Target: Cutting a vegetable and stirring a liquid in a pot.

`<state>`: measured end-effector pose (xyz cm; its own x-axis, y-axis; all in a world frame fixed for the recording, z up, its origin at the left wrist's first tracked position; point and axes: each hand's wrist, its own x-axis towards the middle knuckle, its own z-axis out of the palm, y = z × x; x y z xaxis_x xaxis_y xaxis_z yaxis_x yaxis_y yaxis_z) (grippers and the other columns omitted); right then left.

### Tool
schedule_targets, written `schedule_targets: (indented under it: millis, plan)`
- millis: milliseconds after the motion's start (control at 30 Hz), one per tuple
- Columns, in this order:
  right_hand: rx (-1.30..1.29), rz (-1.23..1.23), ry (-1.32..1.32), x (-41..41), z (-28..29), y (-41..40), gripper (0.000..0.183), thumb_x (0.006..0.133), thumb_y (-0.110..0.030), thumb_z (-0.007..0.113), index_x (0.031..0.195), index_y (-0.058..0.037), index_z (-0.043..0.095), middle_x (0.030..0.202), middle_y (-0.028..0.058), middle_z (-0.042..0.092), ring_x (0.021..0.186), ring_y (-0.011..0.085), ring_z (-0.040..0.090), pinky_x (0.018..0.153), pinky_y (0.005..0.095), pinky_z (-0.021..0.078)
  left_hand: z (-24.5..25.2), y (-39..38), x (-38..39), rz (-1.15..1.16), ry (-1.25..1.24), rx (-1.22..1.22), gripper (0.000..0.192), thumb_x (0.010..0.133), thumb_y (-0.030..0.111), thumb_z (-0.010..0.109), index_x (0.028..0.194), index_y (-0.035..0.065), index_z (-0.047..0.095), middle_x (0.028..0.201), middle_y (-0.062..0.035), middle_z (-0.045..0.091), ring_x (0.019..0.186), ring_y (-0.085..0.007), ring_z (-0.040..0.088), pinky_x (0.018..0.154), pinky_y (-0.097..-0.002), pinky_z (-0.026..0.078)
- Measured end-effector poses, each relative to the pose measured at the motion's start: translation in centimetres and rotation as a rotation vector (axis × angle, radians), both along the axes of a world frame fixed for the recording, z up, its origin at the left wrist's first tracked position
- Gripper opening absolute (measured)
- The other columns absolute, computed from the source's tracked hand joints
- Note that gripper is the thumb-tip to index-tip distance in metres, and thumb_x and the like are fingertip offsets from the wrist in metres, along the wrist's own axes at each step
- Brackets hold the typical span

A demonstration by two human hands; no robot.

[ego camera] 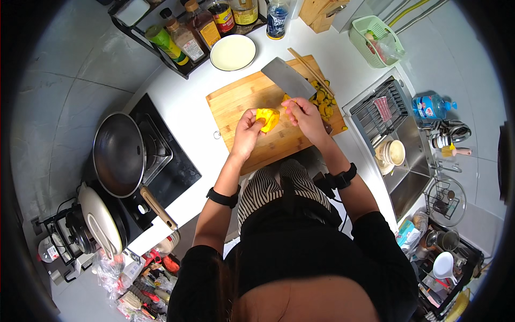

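My left hand (248, 131) holds a bright yellow-orange chunk of squash (268, 120) between thumb and fingers, above a bamboo cutting board (257, 92). My right hand (303, 116) is just right of it, its fingers closed on a small yellow-orange squash piece (286, 99). Behind that hand a Chinese cleaver (285, 76) lies flat on the board, its dark handle partly hidden by the hand. A heap of squash slices with dark green rind (325, 105) is at the board's right side. A pair of wooden chopsticks (310, 70) rests across the board's top right part.
A cream plate (233, 52) stands beyond the board, near a rack of sauce bottles (201, 28). At left, a wok (120, 155) sits on the gas stove (181, 173). The sink (410, 193) with stacked bowls is at right; a green basket (368, 48) stands behind it.
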<state>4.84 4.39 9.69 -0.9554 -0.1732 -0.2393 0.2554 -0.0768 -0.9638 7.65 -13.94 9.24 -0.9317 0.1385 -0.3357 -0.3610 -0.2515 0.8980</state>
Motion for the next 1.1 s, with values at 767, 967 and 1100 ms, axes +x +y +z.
schedule_targets:
  millis: [767,967,1100]
  plan:
    - [0.055,0.140,-0.001,1.5,-3.4,-0.8,0.021,0.087,-0.011,0.053,0.099,0.0049,0.057,0.076,0.0112,0.062,0.066,0.0167,0.060,0.061,0.0288,0.0476,0.5,0.2,-0.1,0.069,0.521,-0.733,0.021,0.086,0.002,0.056,0.105,0.0042,0.063,0.094,-0.0119,0.064,0.084,-0.0196,0.060,0.076,-0.0284,0.047]
    - [0.410,0.132,0.100,1.5,-2.9,-1.3,0.015,0.082,-0.012,0.057,0.084,0.0026,0.060,0.069,0.0132,0.064,0.058,0.0210,0.060,0.057,0.0304,0.0469,0.5,0.5,-0.2,0.094,0.625,-0.850,0.022,0.083,0.001,0.058,0.104,0.0049,0.064,0.094,-0.0126,0.065,0.081,-0.0225,0.060,0.074,-0.0302,0.048]
    - [0.497,0.127,0.155,1.5,-3.5,-0.8,0.017,0.080,-0.015,0.060,0.079,0.0015,0.061,0.070,0.0153,0.063,0.061,0.0231,0.062,0.058,0.0317,0.0466,-1.1,0.4,-0.7,0.074,0.391,-0.654,0.023,0.084,0.000,0.057,0.106,0.0043,0.063,0.090,-0.0105,0.066,0.072,-0.0178,0.059,0.069,-0.0274,0.048]
